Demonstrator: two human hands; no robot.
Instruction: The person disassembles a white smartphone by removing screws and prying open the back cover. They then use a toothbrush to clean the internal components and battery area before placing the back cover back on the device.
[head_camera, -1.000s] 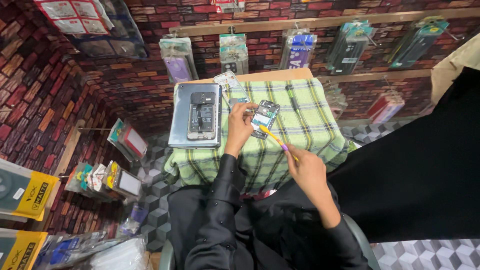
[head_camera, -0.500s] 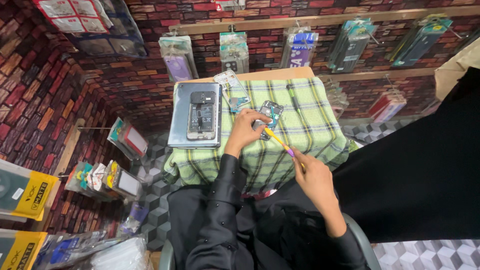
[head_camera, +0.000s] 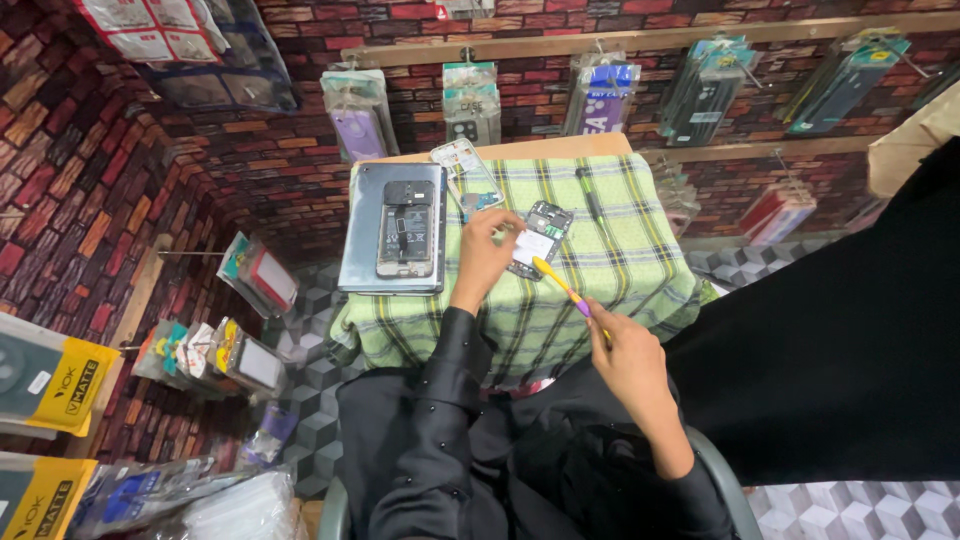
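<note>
Two hands are stretched over the checked cloth on a small table. The left hand is bent down, its fingers pinching the opened phone part flat on the cloth. The right hand is drawn back, gripping one yellow-and-purple tool whose tip touches that part. One opened phone is laid on one grey pad; one pen is seen beside.

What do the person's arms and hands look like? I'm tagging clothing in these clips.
The left hand is bare, with no glove; its arm wears a long black sleeve with small dark studs or buttons along it, reaching to the wrist. The right hand is also bare and ungloved, the forearm uncovered in view. No rings or watch can be made out.
</note>
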